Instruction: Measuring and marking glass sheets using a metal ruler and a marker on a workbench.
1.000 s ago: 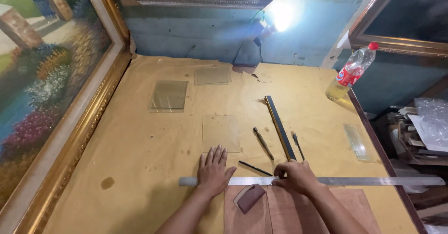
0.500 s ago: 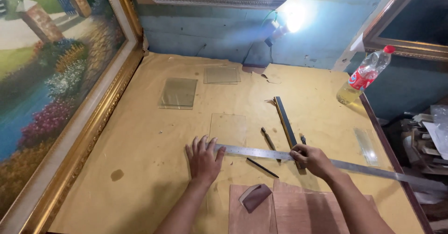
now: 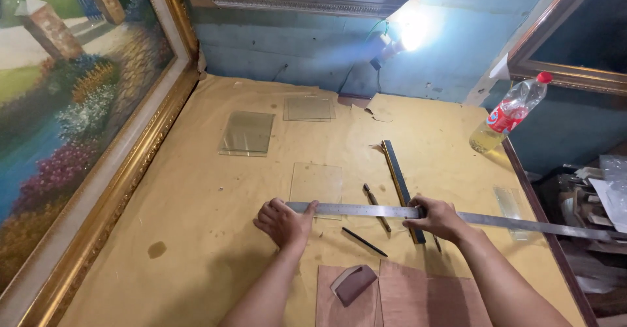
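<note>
Long steel ruler (image 3: 366, 210): lies across clear glass pane (image 3: 316, 183) on tan paper-covered table (image 3: 196, 196). L hand (image 3: 282, 222) fingers curled on its end; R hand (image 3: 439, 218) gripping mid-length. Advise: press flat, square w/ pane edge.

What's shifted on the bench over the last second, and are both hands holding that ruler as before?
The long steel ruler has gone up the table, from beside the brown boards onto the near edge of the clear glass pane. The left hand, flat earlier, now curls on its left end. The right hand keeps gripping its middle. The dark bar, pencil and plastic bottle stayed put.
</note>
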